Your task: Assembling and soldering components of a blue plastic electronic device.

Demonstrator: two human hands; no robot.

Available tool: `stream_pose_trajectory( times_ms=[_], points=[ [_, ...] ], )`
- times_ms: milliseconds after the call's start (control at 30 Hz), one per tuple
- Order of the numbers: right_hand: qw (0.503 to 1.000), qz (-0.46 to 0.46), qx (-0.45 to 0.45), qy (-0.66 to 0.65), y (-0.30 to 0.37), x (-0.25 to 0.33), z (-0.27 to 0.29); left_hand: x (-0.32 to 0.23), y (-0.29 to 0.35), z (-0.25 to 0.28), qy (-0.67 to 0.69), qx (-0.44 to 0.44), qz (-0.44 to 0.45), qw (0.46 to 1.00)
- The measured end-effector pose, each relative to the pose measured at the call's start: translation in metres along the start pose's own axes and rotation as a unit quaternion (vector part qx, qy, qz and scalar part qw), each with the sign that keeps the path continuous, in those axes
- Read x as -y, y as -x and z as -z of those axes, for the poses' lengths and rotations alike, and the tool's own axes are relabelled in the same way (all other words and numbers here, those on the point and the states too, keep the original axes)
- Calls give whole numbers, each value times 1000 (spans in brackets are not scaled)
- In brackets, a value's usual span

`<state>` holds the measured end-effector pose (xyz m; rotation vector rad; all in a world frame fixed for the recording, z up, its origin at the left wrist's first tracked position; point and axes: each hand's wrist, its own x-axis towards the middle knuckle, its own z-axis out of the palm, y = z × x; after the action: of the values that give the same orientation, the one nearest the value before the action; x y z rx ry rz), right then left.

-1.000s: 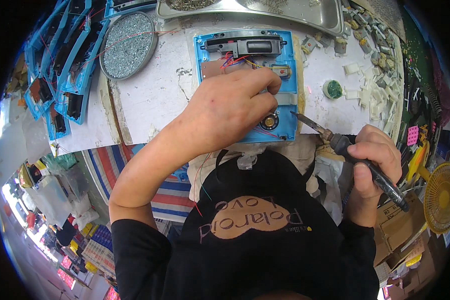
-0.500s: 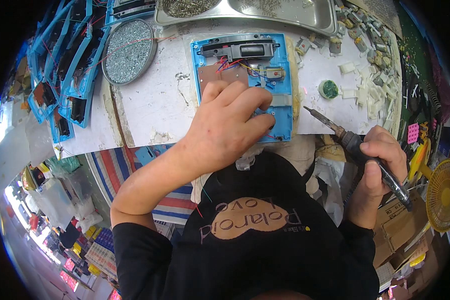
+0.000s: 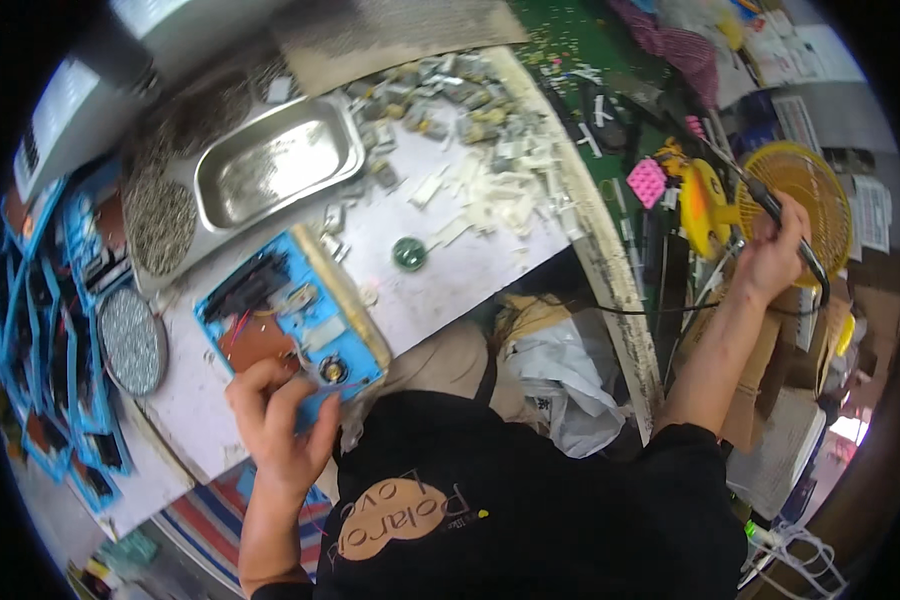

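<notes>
A blue plastic housing lies at the table's near edge. Inside it sit a reddish-brown circuit board, a small motor, a round part and thin wires. My left hand grips the housing's near left edge, fingers curled over it and thumb opposite. Far to the right, my right hand is wrapped round the dark handle of a soldering iron. The iron's tip points up and left, off the table, beside the yellow fan. A small round green-filled pot stands right of the housing.
Stacked blue housings and a round dish of screws are at left. Behind lies a metal tray. White plastic pieces and small motors are heaped at the back. A black cord trails toward my right arm.
My view has turned to the right. The soldering iron has moved from beside the housing out past the table's right side. My left hand has shifted from over the board to the housing's near edge.
</notes>
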<state>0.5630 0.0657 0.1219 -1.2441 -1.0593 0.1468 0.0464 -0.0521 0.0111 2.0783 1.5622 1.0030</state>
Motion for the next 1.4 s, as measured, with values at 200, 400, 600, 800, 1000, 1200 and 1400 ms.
stream_pose_trajectory(
  times_ms=[200, 400, 600, 800, 1000, 1200, 1400],
  points=[
    [997, -45, 37, 50, -22, -59, -48, 8, 5, 16, -21, -35, 41, 998],
    [922, -349, 143, -90, 1, -107, -43, 22, -1, 37, -81, -69, 45, 993],
    [892, -220, 396, -9, 189, 1, -155, 22, -18, 28, -112, -38, -31, 992],
    [799, 165, 571, 92, 234, 59, -258, 26, -37, 8, -139, -24, -48, 989],
    [721, 225, 616, 222, 228, 80, -269, 34, -39, 6, -109, -69, -54, 990],
    [709, 214, 629, 236, 230, 81, -269, 42, -44, 1, -125, -34, -109, 985],
    [683, 83, 692, 221, 217, 71, -279, 41, -40, -2, -150, -34, -100, 983]
  ],
)
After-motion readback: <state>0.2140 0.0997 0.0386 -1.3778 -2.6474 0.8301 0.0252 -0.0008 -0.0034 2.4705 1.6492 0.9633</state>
